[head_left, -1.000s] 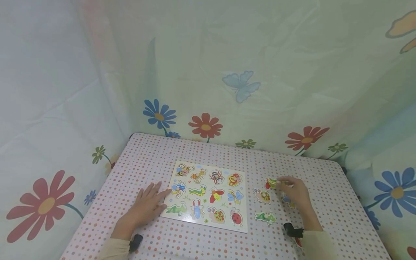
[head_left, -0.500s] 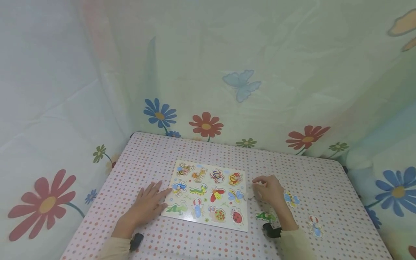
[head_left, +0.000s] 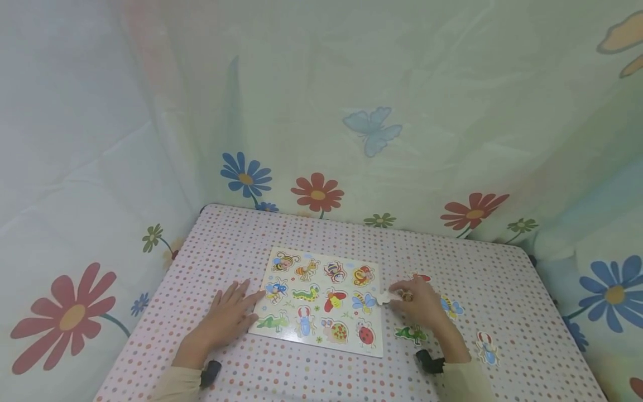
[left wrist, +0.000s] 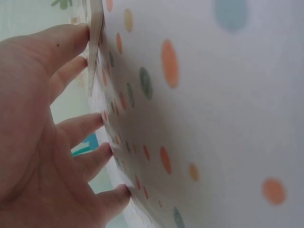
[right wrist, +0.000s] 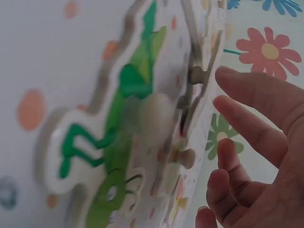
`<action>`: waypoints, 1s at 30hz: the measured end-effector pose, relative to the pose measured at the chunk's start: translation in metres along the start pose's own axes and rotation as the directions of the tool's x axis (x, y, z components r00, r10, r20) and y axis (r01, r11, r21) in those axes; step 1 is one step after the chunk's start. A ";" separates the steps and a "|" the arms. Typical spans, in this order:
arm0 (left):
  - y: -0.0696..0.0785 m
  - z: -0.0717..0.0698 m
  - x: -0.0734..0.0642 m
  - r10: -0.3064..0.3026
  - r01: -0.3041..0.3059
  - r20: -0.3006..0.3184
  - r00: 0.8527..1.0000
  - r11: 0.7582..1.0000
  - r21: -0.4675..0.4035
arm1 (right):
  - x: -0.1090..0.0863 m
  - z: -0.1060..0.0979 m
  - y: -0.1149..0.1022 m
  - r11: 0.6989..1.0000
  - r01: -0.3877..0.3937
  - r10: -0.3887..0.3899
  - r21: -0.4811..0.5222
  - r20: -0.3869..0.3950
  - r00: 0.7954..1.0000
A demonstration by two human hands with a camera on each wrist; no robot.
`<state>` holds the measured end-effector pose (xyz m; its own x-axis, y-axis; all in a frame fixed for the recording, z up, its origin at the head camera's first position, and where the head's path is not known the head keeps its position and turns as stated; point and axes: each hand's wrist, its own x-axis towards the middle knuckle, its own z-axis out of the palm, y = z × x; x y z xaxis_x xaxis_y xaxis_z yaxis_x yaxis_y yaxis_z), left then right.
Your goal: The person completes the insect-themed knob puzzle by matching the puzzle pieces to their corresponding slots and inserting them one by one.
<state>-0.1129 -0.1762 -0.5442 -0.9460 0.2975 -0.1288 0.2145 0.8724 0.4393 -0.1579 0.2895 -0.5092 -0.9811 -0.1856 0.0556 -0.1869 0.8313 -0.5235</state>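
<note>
My left hand (head_left: 228, 316) rests spread on the spotted table, its thumb and forefinger touching the left edge of the insect puzzle board (head_left: 346, 349). In the left wrist view its fingers (left wrist: 92, 159) are spread, two of them at the board's edge. My right hand (head_left: 421, 304) is just right of the board, with thumb and forefinger at a pale puzzle piece (head_left: 383, 298) beside the board's right edge. In the right wrist view this piece (right wrist: 212, 71) stands tilted against my thumb tip; its picture is hidden. A grasshopper piece (head_left: 412, 334) lies below this hand.
A blue-winged bee piece (head_left: 451, 307) and a beetle piece (head_left: 487, 349) lie on the spotted tablecloth (head_left: 532, 324) to the right. A red piece (head_left: 422, 276) shows partly behind my right hand. A flowered curtain (head_left: 301, 111) stands behind the table.
My right hand has moved left from the loose pieces to the board's right edge, where the pale piece now shows at its fingertips. My left hand stays put.
</note>
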 end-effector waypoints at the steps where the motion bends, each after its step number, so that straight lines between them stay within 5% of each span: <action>1: 0.000 0.000 0.000 -0.002 0.002 -0.002 1.000 1.000 0.000 | -0.001 0.001 0.001 1.000 0.004 -0.004 -0.016 0.006 1.000; 10: -0.001 0.001 0.000 -0.001 0.001 -0.003 1.000 1.000 0.010 | 0.003 0.007 0.002 0.989 -0.038 0.041 -0.141 0.019 0.999; 22: -0.002 0.003 0.001 0.007 -0.007 -0.008 1.000 1.000 0.003 | 0.029 -0.002 0.009 0.998 -0.030 0.027 0.047 0.056 0.998; 30: -0.003 0.003 0.001 0.010 -0.009 -0.019 1.000 1.000 0.010 | 0.032 0.006 0.007 0.997 -0.001 -0.001 0.078 0.028 1.000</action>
<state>-0.1139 -0.1777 -0.5482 -0.9483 0.2985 -0.1080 0.2257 0.8732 0.4319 -0.1898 0.2863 -0.5165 -0.9790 -0.2014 0.0323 -0.1815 0.7883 -0.5879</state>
